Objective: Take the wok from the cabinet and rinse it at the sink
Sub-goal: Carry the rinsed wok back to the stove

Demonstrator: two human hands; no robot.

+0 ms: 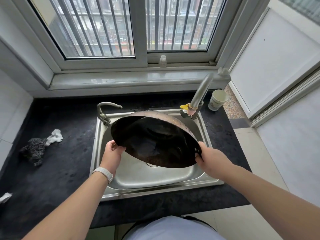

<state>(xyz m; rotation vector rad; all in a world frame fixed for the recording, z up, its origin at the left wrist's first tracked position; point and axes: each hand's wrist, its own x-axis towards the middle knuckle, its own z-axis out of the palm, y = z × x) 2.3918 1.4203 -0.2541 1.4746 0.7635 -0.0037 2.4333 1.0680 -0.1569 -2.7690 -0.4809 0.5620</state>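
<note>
A round black wok [155, 141] hangs tilted over the steel sink [155, 179], its dark inside turned toward me and its far rim raised. Water drops cling to its outer wall near the top. My left hand [112, 151] grips the rim on the left side. My right hand [207, 156] holds the rim on the right, near two small rivet holes. The curved faucet [107, 110] stands at the sink's back left corner; no water stream is visible.
A metal pipe with a yellow valve handle [197, 101] rises at the sink's back right. A paper cup [217, 100] stands beside it. A dark scrubbing cloth [32, 151] and white tissue [55, 136] lie on the black counter [69, 170] to the left. The window sill runs behind.
</note>
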